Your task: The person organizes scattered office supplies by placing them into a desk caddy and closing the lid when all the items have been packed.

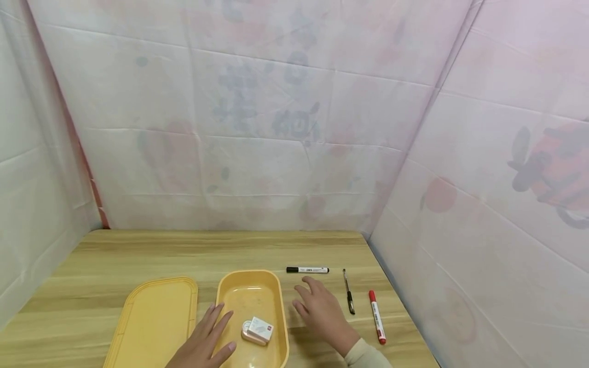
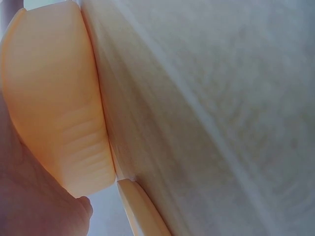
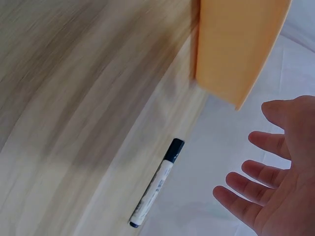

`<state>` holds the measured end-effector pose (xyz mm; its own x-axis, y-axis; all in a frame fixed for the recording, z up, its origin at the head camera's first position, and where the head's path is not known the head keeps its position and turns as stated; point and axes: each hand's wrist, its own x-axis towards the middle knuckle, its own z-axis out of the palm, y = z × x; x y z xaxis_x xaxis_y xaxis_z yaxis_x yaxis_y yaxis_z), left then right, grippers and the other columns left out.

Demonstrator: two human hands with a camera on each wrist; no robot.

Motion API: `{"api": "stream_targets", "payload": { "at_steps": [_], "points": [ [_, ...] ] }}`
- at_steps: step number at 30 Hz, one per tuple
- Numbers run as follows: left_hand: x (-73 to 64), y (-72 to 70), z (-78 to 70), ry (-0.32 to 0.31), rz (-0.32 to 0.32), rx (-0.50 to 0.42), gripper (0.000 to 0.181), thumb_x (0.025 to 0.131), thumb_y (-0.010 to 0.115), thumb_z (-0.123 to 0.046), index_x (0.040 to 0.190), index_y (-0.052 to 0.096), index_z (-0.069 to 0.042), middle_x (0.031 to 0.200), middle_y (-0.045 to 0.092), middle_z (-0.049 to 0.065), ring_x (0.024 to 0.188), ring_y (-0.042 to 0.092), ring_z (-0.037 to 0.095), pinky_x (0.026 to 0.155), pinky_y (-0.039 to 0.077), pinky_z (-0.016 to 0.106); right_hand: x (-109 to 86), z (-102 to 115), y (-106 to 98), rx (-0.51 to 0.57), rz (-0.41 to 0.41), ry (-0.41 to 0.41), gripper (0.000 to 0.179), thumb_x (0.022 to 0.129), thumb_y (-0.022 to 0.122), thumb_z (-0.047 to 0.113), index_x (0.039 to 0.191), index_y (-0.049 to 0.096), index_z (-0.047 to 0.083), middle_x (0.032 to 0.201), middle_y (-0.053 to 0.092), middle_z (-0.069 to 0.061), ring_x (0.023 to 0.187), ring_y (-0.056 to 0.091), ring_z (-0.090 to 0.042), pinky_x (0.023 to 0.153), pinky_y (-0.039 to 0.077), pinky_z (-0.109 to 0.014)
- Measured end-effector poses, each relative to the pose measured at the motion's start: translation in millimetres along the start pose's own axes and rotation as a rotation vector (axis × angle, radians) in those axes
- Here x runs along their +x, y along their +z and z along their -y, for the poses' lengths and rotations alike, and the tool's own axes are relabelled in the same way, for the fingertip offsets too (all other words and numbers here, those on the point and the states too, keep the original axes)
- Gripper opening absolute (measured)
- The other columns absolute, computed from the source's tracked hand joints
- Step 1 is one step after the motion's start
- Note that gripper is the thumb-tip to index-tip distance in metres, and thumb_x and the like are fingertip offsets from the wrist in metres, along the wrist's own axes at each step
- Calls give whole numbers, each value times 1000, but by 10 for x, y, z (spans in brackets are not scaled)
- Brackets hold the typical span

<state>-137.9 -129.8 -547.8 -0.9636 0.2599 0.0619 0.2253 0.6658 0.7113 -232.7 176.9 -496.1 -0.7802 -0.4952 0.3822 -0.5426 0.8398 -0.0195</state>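
A yellow plastic box [image 1: 281,312] stands lidless on the table, with a small white eraser-like block [image 1: 261,328] lying on a small rounded pale item [image 1: 249,335] inside it. My left hand [image 1: 204,340] rests at the box's left rim, fingers spread and fairly straight; the left wrist view shows it against the box's side wall [image 2: 56,98]. To the right of the box my right hand [image 1: 322,314] hovers with fingers apart and holds nothing. Just beyond its fingertips lies a black-capped marker [image 1: 310,270], also seen in the right wrist view as a white-barrelled marker [image 3: 156,184].
The yellow lid [image 1: 154,322] lies flat left of the box. Right of my right hand are a black pen [image 1: 348,291] and a red marker [image 1: 377,317]. White printed sheets [image 1: 257,168] wall in the wooden table [image 1: 221,248] at the back and both sides.
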Motion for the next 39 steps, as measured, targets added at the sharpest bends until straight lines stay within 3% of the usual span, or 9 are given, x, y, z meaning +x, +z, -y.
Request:
{"api": "stream_targets", "payload": {
  "at_steps": [7, 13, 20, 22, 24, 27, 29, 34, 39],
  "points": [
    [1, -2, 8, 2, 4, -4, 66, 97, 48, -48, 151, 29, -15, 160, 8, 10, 143, 4, 44, 95, 16, 79, -49, -120, 5, 15, 25, 46, 36, 96, 55, 40, 122, 63, 17, 134, 53, -12, 119, 53, -29, 89, 50, -46],
    [5, 36, 28, 11, 2, -26, 65, 98, 48, -46, 151, 27, -15, 160, 7, 10, 146, -4, 32, 96, 14, 79, -146, -262, 17, -8, 26, 60, 34, 93, 61, 36, 119, 65, 14, 130, 55, -12, 115, 56, -29, 87, 52, -45],
    [6, 22, 15, 13, -2, -13, 65, 98, 49, -46, 151, 28, -15, 160, 8, 11, 143, 3, 42, 94, 17, 79, -231, -397, 36, -26, -18, 89, 31, 91, 65, 35, 113, 67, 13, 125, 59, -11, 112, 58, -28, 82, 53, -44],
    [0, 20, 11, 14, -15, -15, 65, 97, 49, -46, 151, 28, -15, 160, 8, 10, 146, -3, 31, 94, 18, 79, -239, -421, 46, -31, -21, 93, 31, 90, 65, 35, 113, 68, 13, 125, 59, -11, 112, 58, -28, 81, 53, -44],
    [-4, 24, 12, 22, -33, -15, 65, 97, 50, -45, 150, 29, -15, 160, 10, 10, 145, -13, 11, 94, 19, 78, -246, -441, 53, -37, -21, 96, 32, 90, 65, 35, 113, 68, 13, 125, 59, -11, 111, 58, -27, 80, 54, -44],
    [-5, 39, 21, 42, -61, -6, 65, 96, 52, -45, 150, 31, -14, 160, 13, 11, 130, -23, -17, 93, 22, 78, -255, -468, 54, -30, -20, 108, 32, 90, 66, 35, 113, 68, 12, 125, 59, -12, 111, 58, -27, 81, 54, -43],
    [-2, 48, 24, 61, -78, 3, 65, 96, 53, -44, 149, 32, -12, 159, 16, 13, 124, -24, -24, 92, 24, 78, -263, -489, 58, -30, -26, 114, 32, 89, 66, 34, 112, 68, 12, 124, 59, -12, 111, 58, -27, 79, 54, -44],
    [-5, 55, 25, 69, -93, 15, 65, 96, 52, -45, 149, 32, -14, 159, 16, 13, 130, -22, -18, 92, 24, 77, -281, -569, 116, -34, -42, 124, 31, 89, 67, 33, 110, 69, 10, 122, 60, -13, 109, 59, -29, 77, 54, -45],
    [-22, 48, 17, 63, -87, 17, 66, 95, 53, -46, 150, 31, -17, 160, 14, 10, 147, -1, 25, 95, 26, 75, -302, -647, 171, -37, -39, 141, 30, 88, 68, 32, 110, 69, 11, 120, 59, -13, 104, 59, -30, 71, 54, -42]
  ]
}}
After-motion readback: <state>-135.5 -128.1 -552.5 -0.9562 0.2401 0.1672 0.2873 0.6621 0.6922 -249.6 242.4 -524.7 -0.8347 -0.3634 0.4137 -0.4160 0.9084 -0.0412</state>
